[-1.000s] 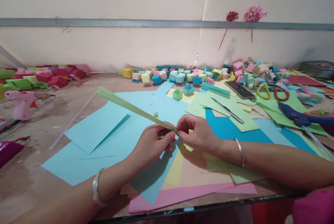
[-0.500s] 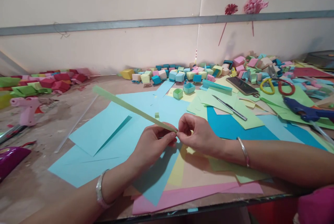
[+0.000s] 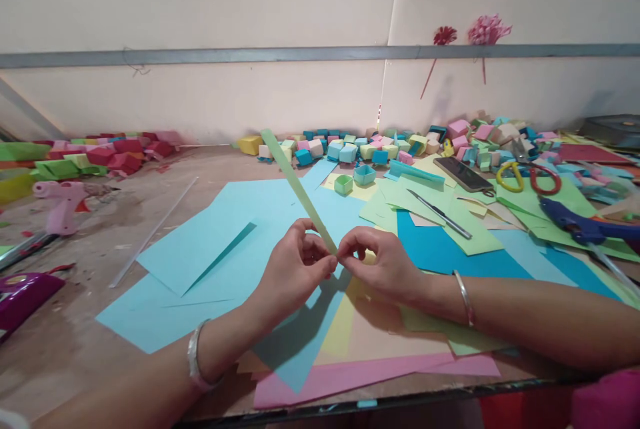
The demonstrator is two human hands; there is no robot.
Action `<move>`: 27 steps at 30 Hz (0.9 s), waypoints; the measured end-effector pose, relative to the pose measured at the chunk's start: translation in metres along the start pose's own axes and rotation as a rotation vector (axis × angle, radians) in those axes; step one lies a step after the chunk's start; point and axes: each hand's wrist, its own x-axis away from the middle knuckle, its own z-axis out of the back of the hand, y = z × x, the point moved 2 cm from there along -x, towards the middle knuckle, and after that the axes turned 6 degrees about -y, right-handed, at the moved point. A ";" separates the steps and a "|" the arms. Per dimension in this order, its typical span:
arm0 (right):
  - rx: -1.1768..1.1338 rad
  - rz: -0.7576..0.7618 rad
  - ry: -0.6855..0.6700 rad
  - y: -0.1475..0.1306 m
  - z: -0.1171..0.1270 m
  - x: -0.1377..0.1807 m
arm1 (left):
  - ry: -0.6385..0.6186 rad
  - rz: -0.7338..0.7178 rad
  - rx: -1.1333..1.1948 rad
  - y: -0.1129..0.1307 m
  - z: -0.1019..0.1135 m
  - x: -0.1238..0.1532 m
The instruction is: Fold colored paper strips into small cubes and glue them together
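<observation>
A long light-green paper strip (image 3: 295, 185) rises at a slant to the upper left, its lower end between my two hands. My right hand (image 3: 380, 259) pinches that end between thumb and forefinger. My left hand (image 3: 295, 262) has its thumb and curled fingers closed round the strip's lower part, the thumb tip almost touching the right fingertips. Below lie light-blue paper sheets (image 3: 200, 242). Beyond the hands stand a small green open paper box (image 3: 343, 184) and a blue one (image 3: 365, 175).
On the right lie a pen (image 3: 440, 214), a phone (image 3: 464, 175), scissors (image 3: 510, 177) and a blue glue gun (image 3: 575, 221). To the left are a pink glue gun (image 3: 60, 205) and a clear stick (image 3: 153, 232). Folded paper boxes (image 3: 345, 149) line the wall. Pink paper (image 3: 360, 375) lies near the table's edge.
The strip has swung up to a steeper angle, its far end moving right. My left fingers have shifted around its lower end. A small green piece behind my left hand is no longer visible.
</observation>
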 end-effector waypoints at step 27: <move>-0.095 0.020 0.094 0.003 -0.003 -0.001 | 0.116 -0.156 0.027 0.005 -0.002 0.005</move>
